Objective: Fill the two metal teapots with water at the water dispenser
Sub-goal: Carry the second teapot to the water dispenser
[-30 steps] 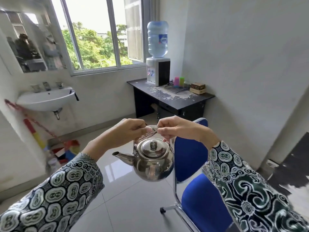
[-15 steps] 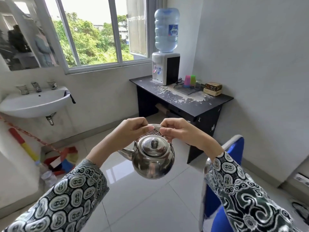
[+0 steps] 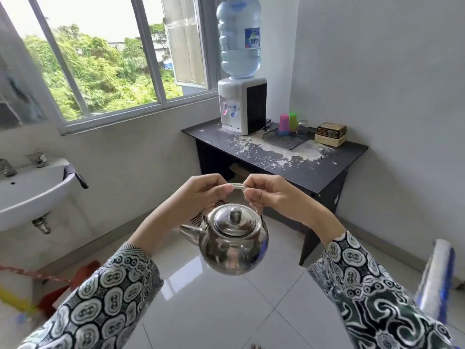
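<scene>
Teapot (image 3: 232, 244) hangs lidded from its thin handle (image 3: 236, 185), pinched by both hands, left (image 3: 201, 195) and right (image 3: 268, 195), so a sway could slip it floorward.

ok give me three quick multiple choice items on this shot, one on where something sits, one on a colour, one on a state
1. Where does the water dispenser stand?
A. on the dark desk
B. on the floor
C. in the sink

2. What colour are the two cups beside it?
A. both blue
B. pink and green
C. red and white

3. How is the teapot?
A. lid off
B. lying on the desk
C. lid on, hanging from its handle

Answers: 1 A, its base rests on the desk's left end. 2 B, pink in front. 3 C, left hand and right hand both pinch the handle.
</scene>
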The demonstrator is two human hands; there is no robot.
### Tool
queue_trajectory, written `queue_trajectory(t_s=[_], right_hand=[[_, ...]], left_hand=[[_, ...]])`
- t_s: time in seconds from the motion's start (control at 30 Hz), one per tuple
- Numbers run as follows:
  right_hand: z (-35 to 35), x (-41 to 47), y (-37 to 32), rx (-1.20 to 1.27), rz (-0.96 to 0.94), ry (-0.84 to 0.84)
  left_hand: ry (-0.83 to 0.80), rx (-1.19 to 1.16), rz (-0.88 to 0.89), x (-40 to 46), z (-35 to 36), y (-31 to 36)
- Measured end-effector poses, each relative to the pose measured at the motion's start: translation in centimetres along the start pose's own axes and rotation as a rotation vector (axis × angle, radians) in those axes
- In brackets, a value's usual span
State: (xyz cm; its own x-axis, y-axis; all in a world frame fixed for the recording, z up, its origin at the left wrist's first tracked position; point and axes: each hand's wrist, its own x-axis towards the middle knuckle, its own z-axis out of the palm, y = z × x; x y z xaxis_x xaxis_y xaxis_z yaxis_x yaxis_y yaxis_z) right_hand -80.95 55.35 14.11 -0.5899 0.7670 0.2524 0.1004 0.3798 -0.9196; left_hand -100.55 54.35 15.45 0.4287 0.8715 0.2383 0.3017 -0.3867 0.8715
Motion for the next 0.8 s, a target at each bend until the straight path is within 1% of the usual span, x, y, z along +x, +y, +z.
queue_trajectory(t_s=[0.1,0.23,0.33,0.53,0.67,0.8], right_hand=[[-2.6,4.2,1.4,0.018,-0.03,0.028],[-7.6,10.9,3.2,0.03,-0.045,-0.021],[-11.4,16.0,5.2,0.011,-0.042,-0.046],[-16.5,26.3,12.1,0.0,0.052,-0.042],[-18.9,33.8,17.0,0.03,0.104,-0.056],[-21.3,42.3,21.7,0.047,0.128,-0.025]], left_hand=[[-0.017,-0.081,0.002,4.8,-2.3,-1.8],[-0.072,-0.13,0.054,12.6,-5.7,-4.7],[-0.055,-0.097,0.082,18.3,-7.8,-6.9],[0.061,-0.062,0.007,28.7,-11.2,-14.3],[0.055,0.026,-0.022,35.7,-14.8,-20.0],[0.045,0.073,-0.017,43.2,-19.7,-25.6]])
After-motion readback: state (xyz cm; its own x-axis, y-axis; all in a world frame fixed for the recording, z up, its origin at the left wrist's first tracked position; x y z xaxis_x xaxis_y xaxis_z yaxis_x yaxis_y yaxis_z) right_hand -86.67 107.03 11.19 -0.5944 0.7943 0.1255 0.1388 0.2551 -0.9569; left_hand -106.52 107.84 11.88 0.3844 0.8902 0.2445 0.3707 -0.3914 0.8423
